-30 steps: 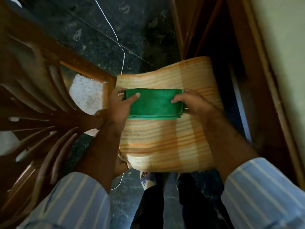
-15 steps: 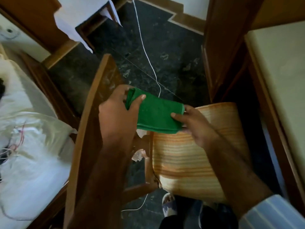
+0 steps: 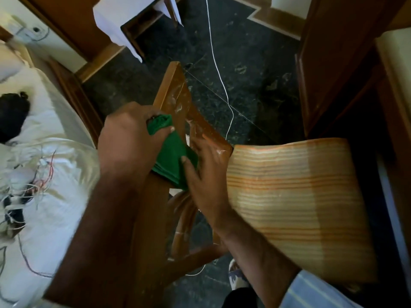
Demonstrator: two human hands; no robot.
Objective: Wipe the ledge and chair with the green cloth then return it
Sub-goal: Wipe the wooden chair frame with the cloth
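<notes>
The folded green cloth lies against the top rail of the wooden chair's back. My left hand grips the cloth's upper end, bunched under the fingers. My right hand presses flat on the cloth's lower right edge, thumb on the green fabric, fingers spread over the wood. The chair's striped orange seat cushion spreads out to the right of my hands. The wooden rail shows pale smears near its far end.
A bed with white bedding and loose coloured wires lies to the left. A thin white cable runs across the dark marble floor. Wooden furniture stands at the right, a white-draped table at the top.
The cloth has left the striped cushion and moved left onto the chair's back rail. My left hand now bunches its end, and my right hand has flattened onto it.
</notes>
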